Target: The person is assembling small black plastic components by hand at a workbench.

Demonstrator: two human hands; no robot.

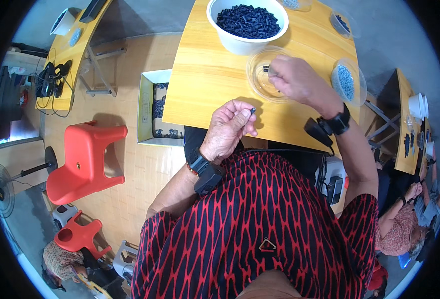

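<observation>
My left hand (228, 123) is closed just off the table's near edge. Between its thumb and forefinger it pinches a small black piece (252, 110), too small to name more exactly. My right hand (294, 82) is over a shallow clear plastic bowl (251, 82), with fingers curled together. A small dark piece (266, 68) shows beside its fingertips; whether they hold it or it lies in the bowl I cannot tell. Behind the bowl stands a white tub (245, 47) heaped with small black plastic parts (252, 22).
On the wooden table (205, 74), a clear tub of small pale-blue pieces (345, 82) stands at the right edge, and a clear tub of dark pieces (340, 24) farther back. An open carton (145, 109) and a red plastic chair (83, 157) are on the floor at left. People sit at lower right.
</observation>
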